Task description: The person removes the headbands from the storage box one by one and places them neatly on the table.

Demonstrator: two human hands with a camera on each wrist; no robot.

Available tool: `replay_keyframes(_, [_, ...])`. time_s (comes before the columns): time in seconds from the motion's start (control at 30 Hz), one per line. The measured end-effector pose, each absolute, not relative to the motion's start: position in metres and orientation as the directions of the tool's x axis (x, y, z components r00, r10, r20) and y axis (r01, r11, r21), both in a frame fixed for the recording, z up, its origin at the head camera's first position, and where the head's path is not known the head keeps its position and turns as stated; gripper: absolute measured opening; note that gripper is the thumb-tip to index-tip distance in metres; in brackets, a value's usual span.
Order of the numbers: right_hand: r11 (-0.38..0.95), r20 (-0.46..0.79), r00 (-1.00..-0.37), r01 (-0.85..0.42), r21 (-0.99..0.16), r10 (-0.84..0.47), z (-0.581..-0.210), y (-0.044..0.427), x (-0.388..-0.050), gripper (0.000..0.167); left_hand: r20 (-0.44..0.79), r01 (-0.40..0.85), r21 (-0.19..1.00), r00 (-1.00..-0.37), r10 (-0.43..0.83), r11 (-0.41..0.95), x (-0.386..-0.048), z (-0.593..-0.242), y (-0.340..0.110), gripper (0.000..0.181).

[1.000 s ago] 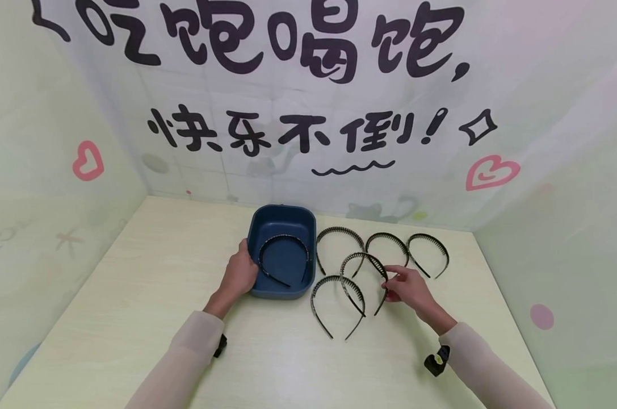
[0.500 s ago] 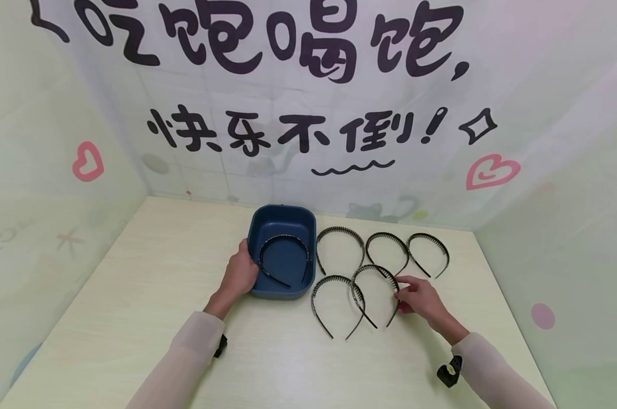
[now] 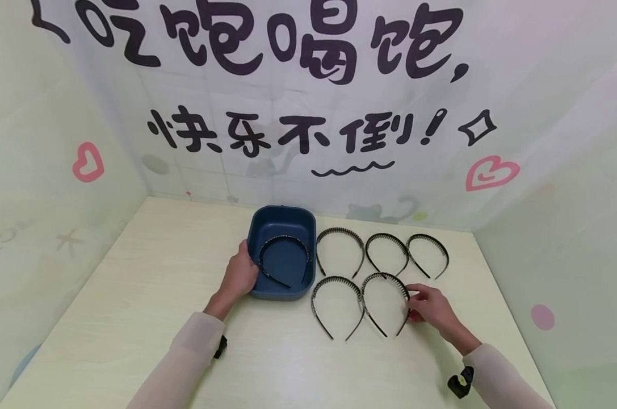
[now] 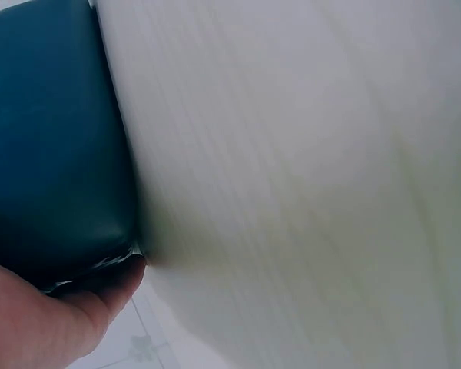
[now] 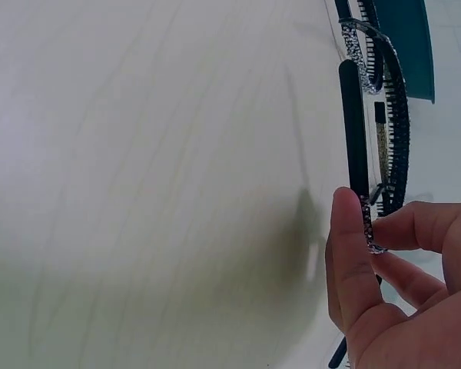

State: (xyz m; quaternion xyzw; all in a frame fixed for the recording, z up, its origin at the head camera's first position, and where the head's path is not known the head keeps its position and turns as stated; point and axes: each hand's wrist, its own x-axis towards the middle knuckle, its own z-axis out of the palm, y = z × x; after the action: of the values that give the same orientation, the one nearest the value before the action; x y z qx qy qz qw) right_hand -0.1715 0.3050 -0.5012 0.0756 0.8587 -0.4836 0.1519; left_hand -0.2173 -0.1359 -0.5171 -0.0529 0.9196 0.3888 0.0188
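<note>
In the head view my left hand (image 3: 240, 272) grips the left side of a dark blue plastic box (image 3: 282, 294), which also shows in the left wrist view (image 4: 54, 138). One dark toothed headband (image 3: 284, 237) lies inside that box. My right hand (image 3: 433, 309) pinches the right arm of another headband (image 3: 386, 276), at the right end of the front row. In the right wrist view, thumb and fingers hold its glittery side (image 5: 366, 211) near the dark tip. Just left of it lies a front headband (image 3: 337, 279), close to or touching it.
Behind them a row of headbands lies on the pale wooden table (image 3: 282, 363): one beside the box (image 3: 340, 229), a middle one (image 3: 387, 235) and a right one (image 3: 428, 236). Printed cloth walls (image 3: 267, 182) enclose the table's back and sides.
My right hand has brought its headband right and toward me, from overlapping the front-left headband to beside it. The left hand and the box have stayed put.
</note>
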Motion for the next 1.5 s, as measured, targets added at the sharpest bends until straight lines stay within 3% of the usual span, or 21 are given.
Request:
replay_keyframes(1.27, [0.549, -0.376, -0.927, 0.321, -0.772, 0.014, -0.505, 0.320, -0.162, 0.047, -0.059, -0.098, 0.707, -0.995, -0.080, 0.701, -0.218, -0.518, -0.136, 0.060])
replay_keyframes(1.5, [0.649, -0.371, -0.928, 0.297, -0.700, 0.025, -0.499, 0.322, -0.162, 0.044, -0.057, -0.096, 0.708, -0.995, -0.079, 0.700, -0.217, -0.517, -0.135, 0.058])
